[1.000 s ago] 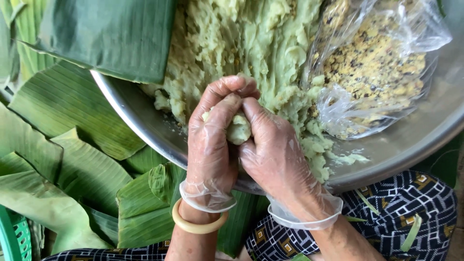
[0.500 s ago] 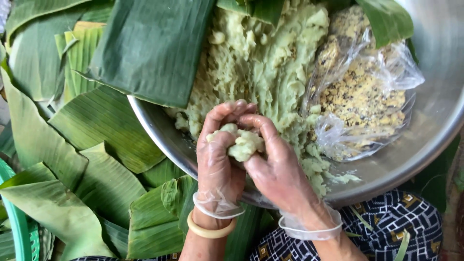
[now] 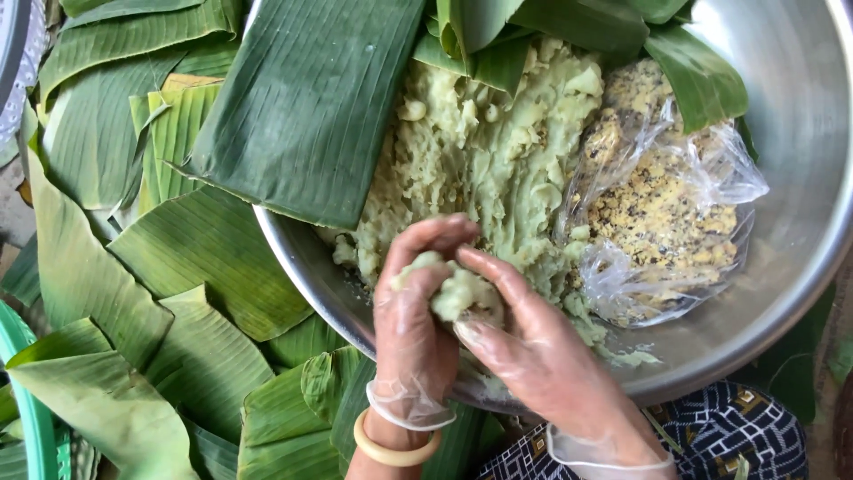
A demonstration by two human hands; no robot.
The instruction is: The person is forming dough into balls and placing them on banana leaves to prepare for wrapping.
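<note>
Dough lump sits between both gloved hands: left hand cups it, right hand presses it (over the metal bowl).

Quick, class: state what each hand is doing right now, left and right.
Left hand: closed around the lump of pale green dough.
Right hand: fingers curled, pressing the same lump.

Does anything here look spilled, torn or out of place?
Nothing stands out. Both gloved hands, left hand and right hand, press a dough lump over the metal bowl; dough smears on its rim look ordinary.
</note>
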